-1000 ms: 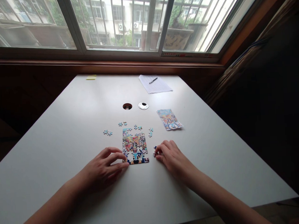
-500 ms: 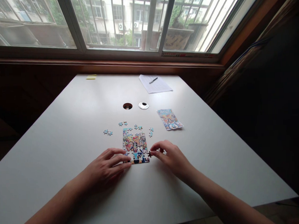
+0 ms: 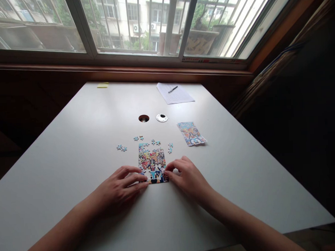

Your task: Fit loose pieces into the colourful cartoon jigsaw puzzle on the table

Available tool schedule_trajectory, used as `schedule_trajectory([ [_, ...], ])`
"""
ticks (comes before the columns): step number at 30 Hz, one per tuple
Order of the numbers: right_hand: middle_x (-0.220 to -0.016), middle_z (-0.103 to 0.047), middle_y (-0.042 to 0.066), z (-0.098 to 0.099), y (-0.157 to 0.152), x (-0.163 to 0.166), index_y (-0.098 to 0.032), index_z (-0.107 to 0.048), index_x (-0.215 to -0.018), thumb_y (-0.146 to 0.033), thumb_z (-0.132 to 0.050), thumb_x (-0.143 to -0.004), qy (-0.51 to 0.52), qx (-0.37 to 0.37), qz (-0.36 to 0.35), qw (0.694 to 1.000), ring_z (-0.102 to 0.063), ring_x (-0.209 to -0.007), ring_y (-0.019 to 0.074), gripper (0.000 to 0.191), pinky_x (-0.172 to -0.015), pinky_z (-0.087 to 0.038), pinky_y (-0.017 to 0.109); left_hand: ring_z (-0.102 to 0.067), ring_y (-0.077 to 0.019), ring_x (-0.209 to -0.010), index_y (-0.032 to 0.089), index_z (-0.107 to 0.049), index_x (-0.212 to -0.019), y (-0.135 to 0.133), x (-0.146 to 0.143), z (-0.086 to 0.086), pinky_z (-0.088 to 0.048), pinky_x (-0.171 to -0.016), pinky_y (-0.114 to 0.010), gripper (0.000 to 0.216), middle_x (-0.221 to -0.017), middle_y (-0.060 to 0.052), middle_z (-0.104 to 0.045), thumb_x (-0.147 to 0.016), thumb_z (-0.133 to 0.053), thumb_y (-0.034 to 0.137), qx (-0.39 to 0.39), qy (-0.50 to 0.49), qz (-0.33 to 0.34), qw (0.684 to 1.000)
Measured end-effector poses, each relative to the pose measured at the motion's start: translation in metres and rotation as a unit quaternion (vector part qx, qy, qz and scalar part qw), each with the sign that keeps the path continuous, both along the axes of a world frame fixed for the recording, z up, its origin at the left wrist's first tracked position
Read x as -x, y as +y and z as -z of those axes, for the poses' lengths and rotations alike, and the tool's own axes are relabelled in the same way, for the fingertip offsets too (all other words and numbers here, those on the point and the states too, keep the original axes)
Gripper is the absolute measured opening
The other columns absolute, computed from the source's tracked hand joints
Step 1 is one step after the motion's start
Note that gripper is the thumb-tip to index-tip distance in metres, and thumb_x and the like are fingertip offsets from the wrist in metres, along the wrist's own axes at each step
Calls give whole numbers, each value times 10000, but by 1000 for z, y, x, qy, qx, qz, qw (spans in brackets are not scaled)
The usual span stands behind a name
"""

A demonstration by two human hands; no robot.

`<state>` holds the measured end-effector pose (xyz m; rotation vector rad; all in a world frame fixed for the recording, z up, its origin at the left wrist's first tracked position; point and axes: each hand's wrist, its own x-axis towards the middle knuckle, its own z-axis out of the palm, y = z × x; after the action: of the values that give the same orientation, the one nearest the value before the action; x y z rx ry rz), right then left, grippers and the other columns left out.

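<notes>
A partly assembled jigsaw puzzle (image 3: 152,157) with a colourful crowded picture lies flat on the white table (image 3: 82,158). Gaps show in its lower middle and upper part. My left hand (image 3: 124,184) rests with fingers stretched out and slightly spread, their tips on the puzzle's lower left edge. At the lower right edge, thumb and forefinger of my right hand (image 3: 183,176) pinch a small puzzle piece, mostly hidden by the fingertips. Loose puzzle pieces (image 3: 122,148) lie left of the puzzle, more pieces (image 3: 138,138) above it, and a few pieces (image 3: 170,147) at its right.
A printed picture sheet (image 3: 192,133) lies right of the puzzle. Farther back are a round cable hole (image 3: 144,118), its metal cover (image 3: 161,118), and papers (image 3: 174,97) with a pen (image 3: 173,89). A yellow sticky note (image 3: 103,85) is near the far edge, below the window.
My right hand has moved left with the dark puzzle piece, from just beside the puzzle onto its right edge. My left hand has stayed in place.
</notes>
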<state>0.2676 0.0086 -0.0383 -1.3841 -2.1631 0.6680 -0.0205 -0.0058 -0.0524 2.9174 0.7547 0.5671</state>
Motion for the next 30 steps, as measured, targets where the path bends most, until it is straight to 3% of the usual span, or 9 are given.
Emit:
schedule_trajectory([
  [10, -876, -696, 30, 0, 0, -9, -235, -709, -867, -214, -675, -913, -32, -50, -26, 998, -573, -877, 210, 61, -799, -485, 360, -512, -243, -1235, 220, -579, -1337, 0, 0, -2, -463, -1028, -387, 376, -1288, -35, -657, -969, -559, 143, 2, 1, 4, 1000],
  [18, -967, -639, 81, 1, -15, -17, -250, -678, -1233, -204, -547, -980, -120, -132, -122, 976, -528, -865, 218, 288, -759, -474, 359, -486, -241, -1246, 215, -583, -1333, 1, 0, 0, -455, -1038, -383, 372, -1308, -15, -646, -968, -562, 141, -5, 1, 6, 1000],
  [30, -912, -615, 91, 2, -22, -9, -175, -651, -1256, -185, -552, -969, -218, -192, -134, 948, -499, -853, 237, 303, -755, -447, 371, -501, -246, -1244, 228, -583, -1341, 0, 1, 2, -467, -1039, -392, 381, -1311, -21, -648, -966, -579, 163, -4, 3, 1, 1000],
])
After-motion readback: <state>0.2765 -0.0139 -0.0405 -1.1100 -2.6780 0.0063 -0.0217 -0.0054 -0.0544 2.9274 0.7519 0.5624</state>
